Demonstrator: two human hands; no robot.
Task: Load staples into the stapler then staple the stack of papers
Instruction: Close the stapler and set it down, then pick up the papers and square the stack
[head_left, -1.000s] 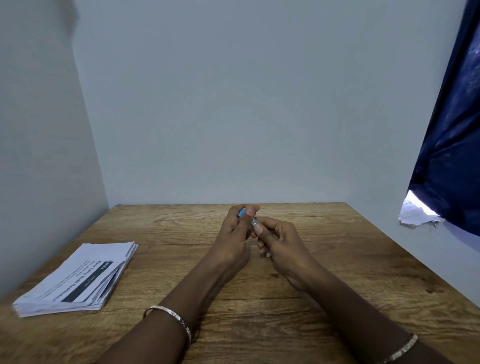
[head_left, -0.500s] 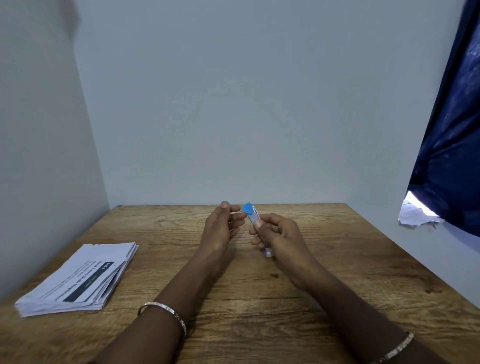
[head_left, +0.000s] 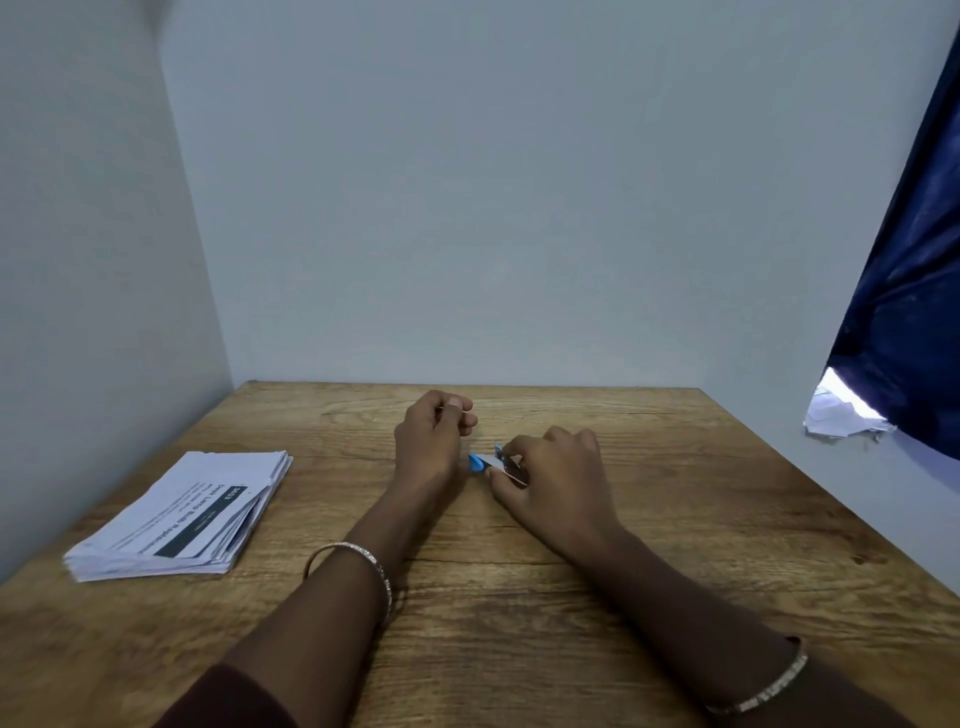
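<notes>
the right hand (head_left: 558, 467) held the small blue-and-white stapler (head_left: 485, 461) low against the table (head_left: 675, 519), its grip closed round the rear end. the left hand (head_left: 431, 441), just beside it, pinched something thin, probably the staple strip (head_left: 448, 410), though it was too small to be sure. the channel likely needed holding open and steady, and the strip fed in straight, legs down, unforced. the stack of papers (head_left: 182, 514) lay well apart on the left.
</notes>
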